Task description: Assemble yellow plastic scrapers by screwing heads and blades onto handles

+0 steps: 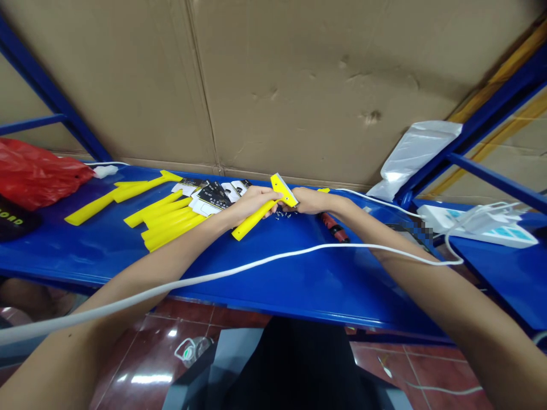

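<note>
My left hand (255,200) is closed round a yellow scraper (252,221), its wide head with a metal edge tilted up to the right and its handle pointing down to the left. My right hand (311,200) is at the right end of that head with its fingers curled in; what they hold, if anything, is hidden. Small silver bits (282,216), too small to name surely, lie scattered beneath both hands. Under my right wrist lies a red and black tool (334,228), partly covered. Left of my left hand are several yellow scraper handles (171,225) and black-and-white printed cards (212,195).
A white cable (239,270) crosses in front of both forearms. On the blue table (273,285), a red plastic bag (38,173) sits at left and a white power strip (478,225) at right. Cardboard (290,85) stands behind. A clear bottle (194,350) lies on the floor.
</note>
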Available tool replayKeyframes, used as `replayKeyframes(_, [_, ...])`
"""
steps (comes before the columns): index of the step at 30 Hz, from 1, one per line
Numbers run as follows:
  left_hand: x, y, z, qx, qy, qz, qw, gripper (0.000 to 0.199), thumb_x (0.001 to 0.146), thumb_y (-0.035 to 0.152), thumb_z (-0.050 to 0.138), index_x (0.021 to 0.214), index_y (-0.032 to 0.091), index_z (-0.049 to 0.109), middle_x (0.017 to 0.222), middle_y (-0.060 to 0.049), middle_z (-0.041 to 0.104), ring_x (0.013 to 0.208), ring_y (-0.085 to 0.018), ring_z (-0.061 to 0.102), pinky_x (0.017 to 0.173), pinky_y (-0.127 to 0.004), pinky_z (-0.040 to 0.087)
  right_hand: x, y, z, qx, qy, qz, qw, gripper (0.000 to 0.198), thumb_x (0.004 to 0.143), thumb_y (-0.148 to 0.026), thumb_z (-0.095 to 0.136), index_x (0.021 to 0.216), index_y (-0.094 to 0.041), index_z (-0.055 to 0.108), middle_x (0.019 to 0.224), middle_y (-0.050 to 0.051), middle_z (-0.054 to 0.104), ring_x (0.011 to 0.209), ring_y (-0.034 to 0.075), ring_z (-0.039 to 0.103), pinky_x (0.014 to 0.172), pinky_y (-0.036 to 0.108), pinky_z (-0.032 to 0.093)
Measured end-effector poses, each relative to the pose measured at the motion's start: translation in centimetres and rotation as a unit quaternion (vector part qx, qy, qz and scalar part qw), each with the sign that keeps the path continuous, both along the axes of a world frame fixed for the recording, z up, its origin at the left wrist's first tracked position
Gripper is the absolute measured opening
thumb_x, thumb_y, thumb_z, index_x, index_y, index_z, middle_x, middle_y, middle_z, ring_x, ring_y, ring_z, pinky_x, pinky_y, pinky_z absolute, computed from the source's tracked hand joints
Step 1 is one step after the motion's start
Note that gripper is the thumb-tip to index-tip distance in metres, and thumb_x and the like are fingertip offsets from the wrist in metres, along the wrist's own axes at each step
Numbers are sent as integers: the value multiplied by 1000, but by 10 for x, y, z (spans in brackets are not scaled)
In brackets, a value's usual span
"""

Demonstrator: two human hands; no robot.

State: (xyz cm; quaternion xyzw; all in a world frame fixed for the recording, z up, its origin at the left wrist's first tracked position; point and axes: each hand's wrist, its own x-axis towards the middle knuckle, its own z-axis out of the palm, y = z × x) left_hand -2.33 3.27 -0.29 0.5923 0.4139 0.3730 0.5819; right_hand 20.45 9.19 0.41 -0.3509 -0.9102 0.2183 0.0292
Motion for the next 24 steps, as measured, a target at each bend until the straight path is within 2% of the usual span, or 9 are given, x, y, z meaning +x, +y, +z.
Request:
replayKeyframes(6, [0,-1,0,6,-1,-11,1000,21,104,29,76,89,13,76,69,-4,71,51,-10,59,48,-24,44,0,-5,9,33,-29,-58,997,24,97,-29,77,118,-17,82,108,9,85,90,24,75,76,27,48])
replayKeyframes(9, [0,-1,0,10,-7,-14,1000,22,104,29,76,89,14,75,68,-4,71,51,-10,59,48,-24,44,-1,-4,12,27,-67,-69,995,25,98,-32,79,117,-16,83,105,10,86,91,26,77,76,28,49])
replayKeyframes(12, [1,-2,3,5,-8,-9,1000,22,104,27,74,87,13,74,67,-5,70,50,-10,59,48,-24,44,0,-5,12,12,-72,-66,995,19,97,-24,78,113,-17,83,108,9,86,95,26,78,79,28,51])
replayKeyframes(14, [3,-5,5,-5,-3,-9,1000,22,105,24,73,87,12,75,67,-5,70,49,-10,59,47,-24,44,5,-8,14,32,-37,-79,996,15,96,-18,74,109,-17,81,112,12,86,98,27,77,83,30,52])
replayKeyframes(16, [4,-8,8,-14,0,-16,1000,21,105,23,72,89,11,77,67,-5,70,48,-10,59,48,-24,44,14,-12,19,82,54,-105,990,11,99,-21,69,104,-17,78,113,15,83,99,27,76,89,34,55])
replayKeyframes(18, [6,-12,11,-16,2,-28,999,20,104,24,74,89,11,78,67,-5,70,48,-10,59,48,-23,44,27,-20,29,145,191,-132,962,16,104,-35,69,102,-19,74,109,13,80,97,26,73,92,39,57])
replayKeyframes(21, [8,-20,12,-10,8,-46,999,23,102,29,77,85,12,78,68,-5,71,49,-9,59,48,-22,44,47,-37,49,254,379,-156,876,29,107,-52,72,102,-24,69,105,7,75,97,23,70,95,41,59])
replayKeyframes(24, [11,-27,12,-6,17,-68,997,25,100,33,80,85,13,78,71,-5,72,51,-9,59,48,-21,45,62,-58,68,322,473,-160,805,37,107,-64,71,106,-28,67,106,5,70,99,22,70,97,41,60])
